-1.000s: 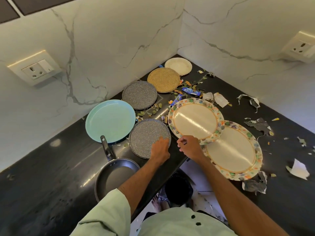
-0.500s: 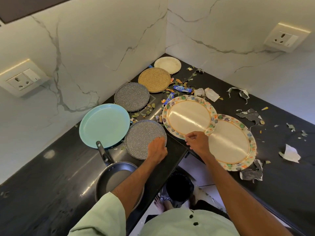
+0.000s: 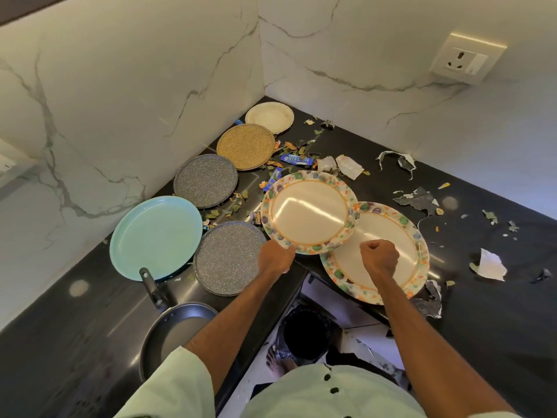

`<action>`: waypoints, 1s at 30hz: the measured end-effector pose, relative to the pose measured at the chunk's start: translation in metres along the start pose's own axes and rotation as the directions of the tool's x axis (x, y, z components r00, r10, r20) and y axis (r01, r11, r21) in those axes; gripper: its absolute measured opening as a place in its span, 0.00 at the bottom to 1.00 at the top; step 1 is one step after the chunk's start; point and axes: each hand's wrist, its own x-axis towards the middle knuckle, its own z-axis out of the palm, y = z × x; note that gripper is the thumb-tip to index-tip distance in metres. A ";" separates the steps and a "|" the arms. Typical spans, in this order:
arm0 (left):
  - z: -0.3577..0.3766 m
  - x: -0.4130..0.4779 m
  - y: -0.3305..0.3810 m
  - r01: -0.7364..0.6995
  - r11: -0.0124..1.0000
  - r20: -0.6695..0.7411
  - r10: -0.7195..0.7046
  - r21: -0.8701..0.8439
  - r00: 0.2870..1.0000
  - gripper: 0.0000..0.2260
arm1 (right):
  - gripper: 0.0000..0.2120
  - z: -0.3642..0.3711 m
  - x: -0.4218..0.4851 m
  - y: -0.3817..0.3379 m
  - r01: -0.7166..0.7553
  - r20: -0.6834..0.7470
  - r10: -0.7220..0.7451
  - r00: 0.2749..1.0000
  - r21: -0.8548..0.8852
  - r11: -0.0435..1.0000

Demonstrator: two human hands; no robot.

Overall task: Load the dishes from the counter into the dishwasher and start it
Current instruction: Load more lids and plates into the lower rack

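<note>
My left hand (image 3: 275,259) pinches the near rim of the left floral plate (image 3: 307,212), which overlaps the right floral plate (image 3: 388,227); my right hand (image 3: 379,259) hovers fisted over that one. Torn wrappers (image 3: 346,165) crowd the far side, a speckled plate (image 3: 226,257) lies just left

- On the blue wrapper (image 3: 297,159), which lies on the counter (image 3: 482,327), I can read the white letters "BTS".
- A smaller word stands above these letters on the same wrapper, but it is too blurred for me.
- The second blue wrapper (image 3: 272,178) nearby carries print that I cannot read.
</note>
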 end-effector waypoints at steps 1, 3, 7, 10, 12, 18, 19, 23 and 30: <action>0.005 0.002 0.006 0.101 0.980 0.044 -0.095 -0.174 0.995 0.18 | 0.08 -0.007 0.007 0.003 -0.026 -0.024 0.026 0.999 -0.012 1.000; 0.015 0.006 0.016 0.317 0.810 0.167 -0.269 -0.494 0.948 0.16 | 0.11 -0.019 0.023 0.015 -0.054 -0.054 0.051 0.997 -0.044 0.998; 0.026 0.014 0.025 0.440 0.576 0.245 -0.387 -0.689 0.889 0.20 | 0.17 -0.039 0.046 0.045 -0.119 -0.107 0.104 0.989 -0.151 0.981; 0.028 0.017 0.025 0.473 0.488 0.273 -0.426 -0.734 0.863 0.22 | 0.21 -0.045 0.051 0.055 -0.167 -0.117 0.144 0.983 -0.214 0.963; 0.027 0.014 0.028 0.472 0.434 0.295 -0.415 -0.767 0.861 0.20 | 0.25 -0.046 0.055 0.056 -0.176 -0.121 0.151 0.981 -0.231 0.957; 0.016 0.007 0.039 0.398 0.437 0.261 -0.340 -0.807 0.903 0.10 | 0.32 -0.056 0.067 0.046 -0.218 -0.168 0.171 0.971 -0.321 0.922; 0.014 0.006 0.042 0.381 0.460 0.247 -0.325 -0.802 0.913 0.08 | 0.34 -0.058 0.065 0.046 -0.233 -0.165 0.188 0.968 -0.323 0.917; 0.005 0.002 0.052 0.285 0.540 0.172 -0.250 -0.792 0.953 0.03 | 0.38 -0.059 0.057 0.049 -0.278 -0.118 0.255 0.960 -0.284 0.918; -0.005 -0.008 0.047 0.276 0.437 0.215 -0.185 -0.856 0.959 0.03 | 0.20 -0.077 0.066 0.052 -0.362 -0.074 0.357 0.931 -0.068 0.930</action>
